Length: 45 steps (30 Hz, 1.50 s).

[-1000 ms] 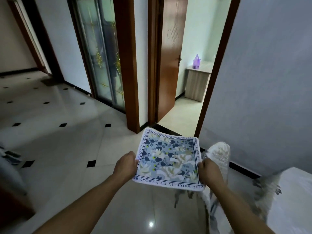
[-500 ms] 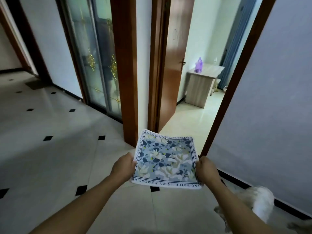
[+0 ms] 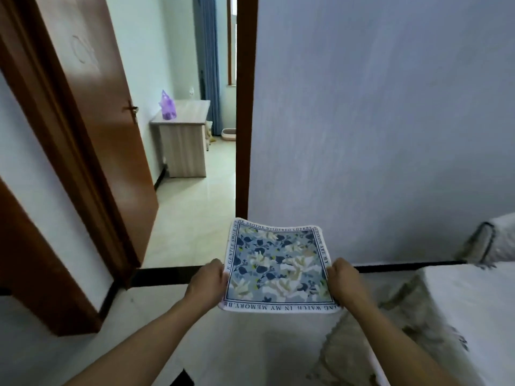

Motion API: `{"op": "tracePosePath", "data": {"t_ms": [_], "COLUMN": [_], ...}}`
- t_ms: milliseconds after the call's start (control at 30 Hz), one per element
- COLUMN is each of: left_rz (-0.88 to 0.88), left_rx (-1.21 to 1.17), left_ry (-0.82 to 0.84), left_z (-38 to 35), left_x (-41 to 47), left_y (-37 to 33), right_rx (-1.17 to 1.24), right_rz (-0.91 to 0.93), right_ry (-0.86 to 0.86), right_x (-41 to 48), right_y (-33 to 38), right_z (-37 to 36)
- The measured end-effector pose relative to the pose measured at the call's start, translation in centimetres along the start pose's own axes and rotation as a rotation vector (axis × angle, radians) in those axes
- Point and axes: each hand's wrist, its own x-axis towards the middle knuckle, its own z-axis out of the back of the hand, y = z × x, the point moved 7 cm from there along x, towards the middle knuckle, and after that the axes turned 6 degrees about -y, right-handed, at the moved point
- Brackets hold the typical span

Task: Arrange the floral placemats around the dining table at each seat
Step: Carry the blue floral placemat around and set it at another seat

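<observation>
I hold a square floral placemat (image 3: 278,268) flat in front of me, blue and cream flowers inside a white border with dark lettering. My left hand (image 3: 209,282) grips its left edge and my right hand (image 3: 344,282) grips its right edge. The mat hangs in the air above the floor. At the lower right stands the dining table (image 3: 473,307), covered by a white cloth with a patterned lace edge; the mat is to its left and not touching it.
An open brown door (image 3: 94,112) leads into a room with a wooden desk (image 3: 184,140) carrying a purple bag (image 3: 167,107). A pale wall (image 3: 376,121) faces me. A covered chair back (image 3: 493,240) shows at the right edge.
The view has swung right: the glass door and tiled hall have left the frame, and the table now shows at the lower right. Both hands keep the same hold on the placemat.
</observation>
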Motion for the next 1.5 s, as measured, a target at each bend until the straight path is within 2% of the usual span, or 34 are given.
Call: {"op": "tracePosePath", "data": {"t_ms": [333,533,733,867,1100,1267,1500], "left_rz": [-0.212,-0.432,-0.698,-0.846,-1.084,-1.156,-1.193], "left_rx": [-0.023,-0.072,-0.106,-0.148,-0.192,-0.158,-0.111], "left_ry": [0.105,0.218,0.321,0.442,0.65,0.703,0.676], "left_z": [-7.0,-13.3,-18.8,-22.8,-32.1,-38.6,-45.6], "left_x": [21.4,31.4,39.1,40.2,35.2,34.0,35.5], "left_y": [-12.0,-21.4,-33.9,-42.5,-57.3,-66.3,-78.9], "right_rx": [0.035,-0.041,-0.07,-0.036,-0.057,-0.021,0.007], "right_rz": [-0.15,-0.337,-0.573,-0.783,-1.064,-1.093,-1.099], "right_ry": [-0.127,-0.242,-0.458,-0.581,-0.721,-0.778,-0.802], "right_x": [18.2,24.3,26.2,24.3,20.1,23.2,29.8], "right_y": [-3.1,-7.7,-11.5,-14.7,-25.0,-33.8,-42.6], "right_z": [2.7,5.5,10.2,13.3,17.4,20.4,25.4]}}
